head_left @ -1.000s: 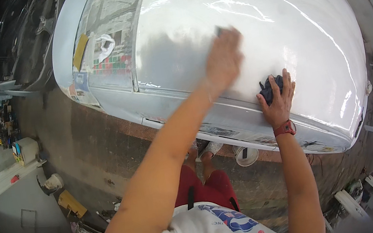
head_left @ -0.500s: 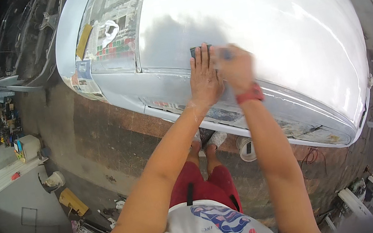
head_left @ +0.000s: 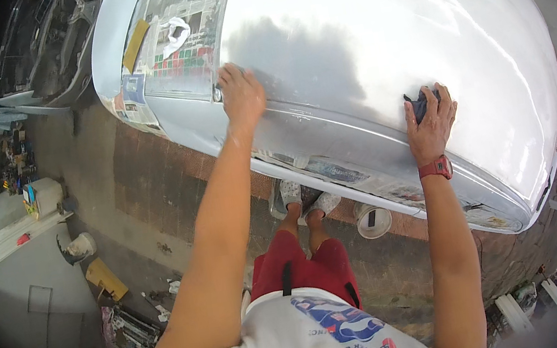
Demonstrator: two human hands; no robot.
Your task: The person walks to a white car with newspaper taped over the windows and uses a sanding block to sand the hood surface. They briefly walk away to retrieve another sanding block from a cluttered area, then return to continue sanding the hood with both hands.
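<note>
The white and grey car roof [head_left: 370, 14] curves below both my hands, with a duller grey patch on its near left part. My left hand [head_left: 243, 96] rests at the roof's corner, beside the paper-covered windscreen [head_left: 186, 6]. Its fingers curl downward, and whatever lies under them is hidden. Farther right, my right hand [head_left: 432, 122], with a red watch on the wrist, presses a crumpled dark cloth [head_left: 418, 107] on the white surface. No dark pad shows on the roof.
A yellow strip [head_left: 136, 45] and a white crumpled cloth [head_left: 176, 35] lie on the masking paper. Behind my feet stands a white bucket [head_left: 373, 221]. Another car with its front stripped [head_left: 32, 45] stands at far left. Tools [head_left: 0, 167] line the left side.
My hands have moved apart: the left one slid left to the roof corner, the right one went right and nearer with the dark cloth. The dark pad under the left fingers no longer shows.
</note>
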